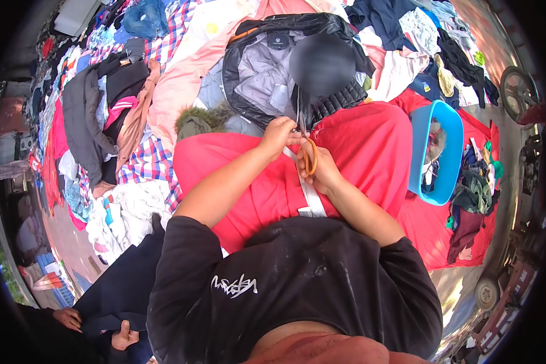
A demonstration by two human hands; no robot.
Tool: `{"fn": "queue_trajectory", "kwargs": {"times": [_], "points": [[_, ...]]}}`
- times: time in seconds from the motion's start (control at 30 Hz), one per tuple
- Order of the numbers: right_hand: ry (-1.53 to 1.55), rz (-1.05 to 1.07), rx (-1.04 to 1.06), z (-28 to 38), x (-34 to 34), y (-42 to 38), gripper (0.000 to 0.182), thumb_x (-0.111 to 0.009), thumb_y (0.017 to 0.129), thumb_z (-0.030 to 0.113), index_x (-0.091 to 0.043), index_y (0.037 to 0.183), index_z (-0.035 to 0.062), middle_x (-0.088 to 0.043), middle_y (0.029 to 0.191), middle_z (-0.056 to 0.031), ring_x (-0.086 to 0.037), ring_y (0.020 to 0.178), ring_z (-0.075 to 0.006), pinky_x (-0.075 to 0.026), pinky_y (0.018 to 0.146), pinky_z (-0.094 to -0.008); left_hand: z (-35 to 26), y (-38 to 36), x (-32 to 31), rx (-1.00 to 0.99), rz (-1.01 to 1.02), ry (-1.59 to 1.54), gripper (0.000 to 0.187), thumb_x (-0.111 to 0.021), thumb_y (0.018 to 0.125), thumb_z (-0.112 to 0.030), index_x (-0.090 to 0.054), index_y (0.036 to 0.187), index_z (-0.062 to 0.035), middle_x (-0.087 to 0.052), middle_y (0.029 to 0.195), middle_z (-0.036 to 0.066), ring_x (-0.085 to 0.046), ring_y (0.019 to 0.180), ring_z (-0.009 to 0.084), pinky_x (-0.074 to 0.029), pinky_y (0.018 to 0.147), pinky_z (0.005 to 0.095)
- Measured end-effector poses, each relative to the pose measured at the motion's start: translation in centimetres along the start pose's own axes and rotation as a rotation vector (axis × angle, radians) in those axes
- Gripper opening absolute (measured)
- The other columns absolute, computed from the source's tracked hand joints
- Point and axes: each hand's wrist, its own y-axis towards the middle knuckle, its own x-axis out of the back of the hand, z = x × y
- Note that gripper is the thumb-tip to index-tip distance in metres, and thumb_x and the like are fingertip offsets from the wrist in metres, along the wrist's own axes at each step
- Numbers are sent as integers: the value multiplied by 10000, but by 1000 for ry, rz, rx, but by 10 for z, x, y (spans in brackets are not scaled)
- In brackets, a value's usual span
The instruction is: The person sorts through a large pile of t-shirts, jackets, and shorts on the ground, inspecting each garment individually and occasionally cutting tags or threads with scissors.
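Observation:
My right hand is closed around the orange-handled scissors, whose metal blades point away from me. Close beside it, my left hand pinches the near edge of a black jacket; the exact spot between the fingertips is hard to make out. The jacket lies spread with its grey lining up, in front of my crossed legs in red trousers. A dark blurred disc hides part of the jacket.
Heaped clothes lie to the left and ahead. A blue plastic bin with scraps stands at my right, beside cloth pieces on a red sheet. Another person's hands hold dark fabric at lower left. A wheel is far right.

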Motion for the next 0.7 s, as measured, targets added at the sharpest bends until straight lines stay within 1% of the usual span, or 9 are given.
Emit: {"fn": "queue_trajectory", "kwargs": {"times": [0.1, 0.13, 0.2, 0.23, 0.27, 0.3, 0.4, 0.6, 0.7], "points": [[8, -28, 53, 7, -10, 0, 420, -594, 985, 487, -561, 825, 100, -560, 646, -20, -561, 452, -120, -329, 331, -232, 9, -2, 0, -25, -4, 257, 135, -474, 978, -139, -550, 933, -37, -617, 831, 74, -728, 982, 287, -606, 774, 352], [-2, -32, 34, 9, -12, -4, 430, -582, 988, 496, -561, 818, 101, -549, 633, -15, -551, 448, -117, -336, 335, -235, 7, -3, -2, -14, -20, 226, 142, -467, 976, -146, -538, 931, -32, -609, 843, 87, -724, 989, 304, -608, 772, 373], [-18, -41, -3, 11, -16, -15, 452, -560, 994, 513, -560, 803, 103, -527, 608, -5, -532, 440, -112, -352, 343, -241, 3, -5, -5, -17, -34, 43, 143, -460, 980, -146, -526, 935, -28, -612, 874, 109, -722, 990, 317, -608, 780, 397], [5, -12, -46, 7, -13, -15, 454, -573, 981, 525, -560, 810, 105, -532, 617, -6, -538, 446, -117, -348, 348, -245, -2, -6, -7, -20, -42, -50, 143, -457, 982, -146, -520, 937, -26, -614, 889, 119, -721, 990, 324, -608, 784, 409], [27, 16, -91, 0, -8, -14, 457, -585, 969, 537, -561, 818, 106, -538, 626, -7, -544, 452, -122, -345, 352, -249, -5, -6, -6, -9, -33, -77, 142, -444, 993, -137, -503, 942, -18, -616, 932, 146, -721, 979, 347, -607, 796, 439], [49, 45, -138, -5, -5, -13, 462, -598, 957, 549, -561, 826, 108, -544, 634, -8, -550, 458, -127, -341, 356, -253, -4, -3, -6, -17, -23, -76, 142, -443, 994, -136, -502, 943, -17, -617, 936, 151, -721, 977, 350, -607, 797, 441], [58, 15, -134, 0, -7, -13, 465, -604, 945, 556, -561, 820, 110, -542, 629, -8, -531, 449, -131, -333, 361, -256, -1, -2, -3, -31, -14, -74, 141, -438, 994, -133, -498, 946, -15, -622, 945, 165, -722, 972, 359, -607, 794, 444], [67, 54, -192, 5, -6, -17, 442, -602, 948, 527, -558, 809, 110, -538, 620, -7, -518, 445, -127, -304, 352, -252, -4, -2, -2, -36, -10, -51, 135, -433, 989, -132, -485, 947, -15, -627, 938, 182, -724, 960, 369, -611, 769, 440], [86, 36, -131, 0, -8, -15, 440, -602, 952, 518, -556, 807, 106, -534, 618, -7, -512, 443, -125, -303, 349, -253, -3, -3, -5, -43, -12, -45, 139, -431, 990, -138, -483, 951, -15, -633, 937, 187, -727, 946, 369, -612, 766, 433]]}}
